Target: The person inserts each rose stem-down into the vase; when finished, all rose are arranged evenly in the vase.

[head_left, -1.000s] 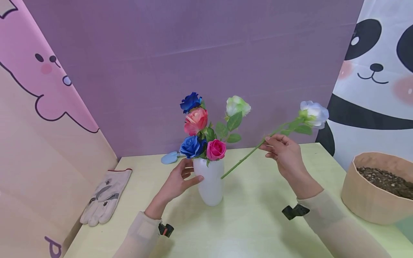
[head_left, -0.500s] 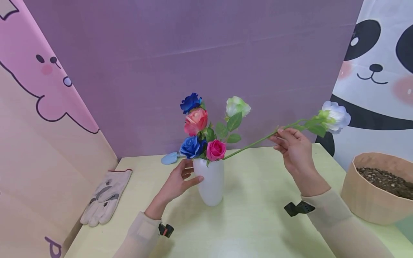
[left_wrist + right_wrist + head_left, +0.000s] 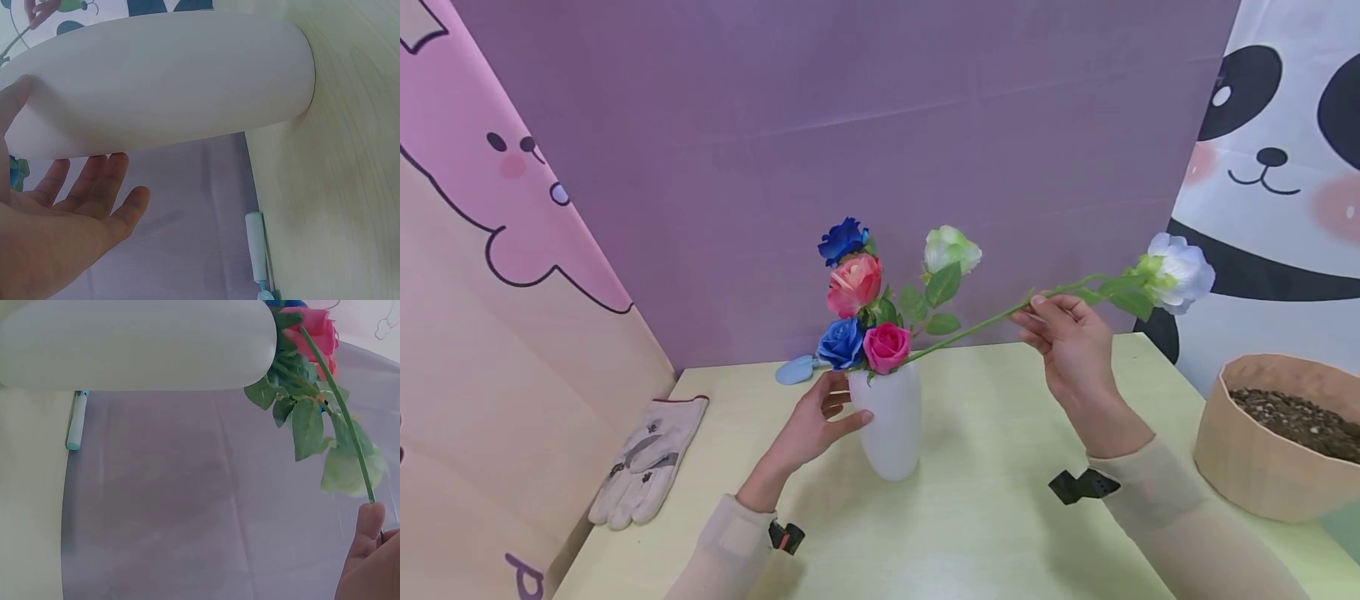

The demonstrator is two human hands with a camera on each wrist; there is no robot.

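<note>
A white vase [image 3: 887,425] stands upright on the table, holding several artificial roses. Thumb and fingers of my left hand [image 3: 812,422] grip its upper left side; in the left wrist view, fingertips [image 3: 117,164] meet the vase wall. To the right, my right hand [image 3: 1070,346] pinches the stem of a pale blue-white flower [image 3: 1182,273]. That stem slants down leftward, its lower end by the pink rose [image 3: 887,347] at the vase mouth. In the right wrist view the green stem [image 3: 350,425] overlaps the roses. Blue roses [image 3: 841,342], a coral rose [image 3: 854,285] and a pale green rose [image 3: 951,250] rise from the vase.
Folded work gloves [image 3: 647,458] lie at the table's left edge. Behind the vase is a small light-blue trowel [image 3: 795,369]. A tan pot of soil [image 3: 1262,467] stands at the right. A purple cloth backdrop [image 3: 737,167] hangs behind the table.
My right hand has moved the flower rightward, raising its stem end from beside the vase to the mouth, then slightly back left. The pink rose has shifted left. My left hand stays put.
</note>
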